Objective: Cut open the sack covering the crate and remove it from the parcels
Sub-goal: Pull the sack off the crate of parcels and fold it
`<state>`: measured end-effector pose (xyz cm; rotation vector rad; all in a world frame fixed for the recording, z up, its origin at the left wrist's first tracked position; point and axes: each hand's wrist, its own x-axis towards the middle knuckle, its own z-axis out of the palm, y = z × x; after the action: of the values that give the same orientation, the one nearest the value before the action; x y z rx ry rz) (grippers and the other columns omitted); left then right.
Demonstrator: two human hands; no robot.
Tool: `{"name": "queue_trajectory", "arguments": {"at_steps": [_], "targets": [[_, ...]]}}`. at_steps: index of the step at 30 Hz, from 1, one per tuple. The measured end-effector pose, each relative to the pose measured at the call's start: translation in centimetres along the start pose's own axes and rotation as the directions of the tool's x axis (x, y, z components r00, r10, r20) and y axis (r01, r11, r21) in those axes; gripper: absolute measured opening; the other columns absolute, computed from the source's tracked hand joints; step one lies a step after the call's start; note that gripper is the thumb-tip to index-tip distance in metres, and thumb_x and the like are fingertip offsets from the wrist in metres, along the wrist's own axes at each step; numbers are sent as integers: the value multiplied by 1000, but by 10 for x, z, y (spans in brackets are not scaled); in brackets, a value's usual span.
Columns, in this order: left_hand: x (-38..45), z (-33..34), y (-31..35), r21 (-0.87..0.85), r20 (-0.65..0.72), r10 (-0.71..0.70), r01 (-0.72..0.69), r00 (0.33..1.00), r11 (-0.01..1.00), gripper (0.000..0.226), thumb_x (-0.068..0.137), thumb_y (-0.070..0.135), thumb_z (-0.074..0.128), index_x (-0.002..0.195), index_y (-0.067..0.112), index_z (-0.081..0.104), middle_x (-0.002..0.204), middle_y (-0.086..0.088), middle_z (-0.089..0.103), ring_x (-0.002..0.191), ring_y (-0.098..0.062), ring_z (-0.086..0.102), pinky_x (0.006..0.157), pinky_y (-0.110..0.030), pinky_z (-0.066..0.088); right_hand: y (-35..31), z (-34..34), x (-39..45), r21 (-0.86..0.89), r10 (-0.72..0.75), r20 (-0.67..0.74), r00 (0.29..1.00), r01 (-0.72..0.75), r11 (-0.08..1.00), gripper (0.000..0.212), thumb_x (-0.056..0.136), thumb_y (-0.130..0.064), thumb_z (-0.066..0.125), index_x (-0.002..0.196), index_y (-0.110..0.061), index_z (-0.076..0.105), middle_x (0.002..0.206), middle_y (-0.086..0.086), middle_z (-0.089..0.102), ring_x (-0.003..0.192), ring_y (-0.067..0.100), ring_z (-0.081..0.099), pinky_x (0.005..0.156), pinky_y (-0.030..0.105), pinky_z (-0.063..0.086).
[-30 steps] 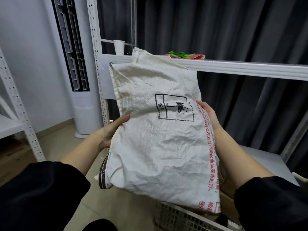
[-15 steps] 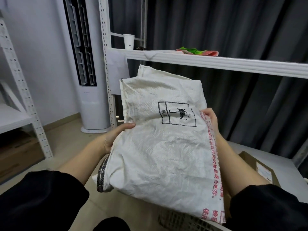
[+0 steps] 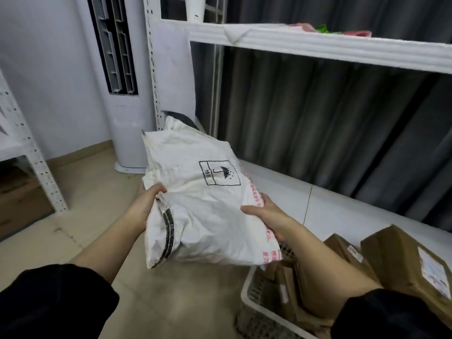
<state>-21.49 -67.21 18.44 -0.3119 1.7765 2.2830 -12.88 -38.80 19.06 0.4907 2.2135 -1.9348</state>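
The folded white woven sack [image 3: 195, 199], printed with a black umbrella mark and red text, hangs in the air between both hands, clear of the crate. My left hand [image 3: 144, 206] grips its left edge near a black stripe. My right hand [image 3: 266, 216] holds its right edge along the red lettering. At the lower right stands the white plastic crate [image 3: 247, 297], uncovered, with several brown cardboard parcels [image 3: 401, 260] inside; my right forearm hides part of them.
A white metal rack [image 3: 318, 45] spans the back, its low shelf [image 3: 342, 209] just behind the crate, dark curtains beyond. A white floor-standing air conditioner [image 3: 122, 94] stands left of the rack. Another rack [image 3: 29, 162] with boxes beneath is at far left. Beige floor lies below.
Both hands have lowered the sack from chest height to waist height and shifted it left, off the crate. The view tilted down, so the crate and parcels now show.
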Motion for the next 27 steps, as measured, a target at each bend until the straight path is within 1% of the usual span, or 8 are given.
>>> {"name": "queue_trajectory", "arguments": {"at_steps": [2,4,10,15,20,22,24,27], "targets": [[35,-22,-28,128,-104,48,-35,993,991,55,67,22,70,117,9,53,108,-12,66,84,-24,68,76,-36,56,13,19,21,-17,-83,-72,994,82,996,78,83,-7,67,145,-26,23,129,2,50,111,22,53,89,32,45],[59,-37,-52,248,-210,97,-43,973,968,70,75,17,76,135,10,41,128,-15,57,108,-32,60,93,-42,49,31,36,43,-33,-131,-101,986,128,991,78,84,1,60,146,-27,21,131,2,47,109,19,49,86,26,41],[113,-71,-125,261,-153,-52,91,987,961,112,77,21,77,151,24,-8,147,-11,39,128,-34,46,106,-45,38,122,82,106,31,-21,-161,987,27,999,78,83,10,52,148,-23,22,131,4,50,106,17,49,88,27,45],[135,-100,-175,550,48,-153,101,987,829,114,65,9,78,152,23,4,150,-6,33,126,-24,44,101,-38,41,203,119,134,34,136,-201,970,-132,991,80,82,6,52,147,-29,20,120,-2,52,100,20,54,89,34,50],[155,-99,-225,775,-47,55,2,997,632,96,80,-8,64,153,14,7,157,-7,21,141,-26,29,109,-32,28,279,154,161,19,238,-291,927,-243,970,92,74,5,45,135,-57,17,119,6,54,92,26,59,84,44,56],[158,-92,-246,884,-73,85,25,994,467,95,80,5,66,153,15,7,160,-8,13,145,-28,20,114,-40,24,299,160,169,74,275,-331,903,-266,961,95,74,12,45,137,-55,22,120,8,53,91,24,58,85,39,55],[147,-82,-266,984,-44,160,15,986,177,89,80,27,67,152,20,16,159,-9,14,144,-31,20,113,-50,22,303,162,169,44,273,-354,895,-275,960,88,78,12,46,142,-45,25,125,12,51,94,26,56,87,35,51],[130,-83,-305,944,269,136,-232,954,-236,65,75,49,50,133,19,55,143,-11,48,134,-35,43,104,-63,30,318,158,175,-164,183,-332,925,-248,955,69,89,7,42,148,-25,25,134,15,48,111,30,53,93,31,44]]}}
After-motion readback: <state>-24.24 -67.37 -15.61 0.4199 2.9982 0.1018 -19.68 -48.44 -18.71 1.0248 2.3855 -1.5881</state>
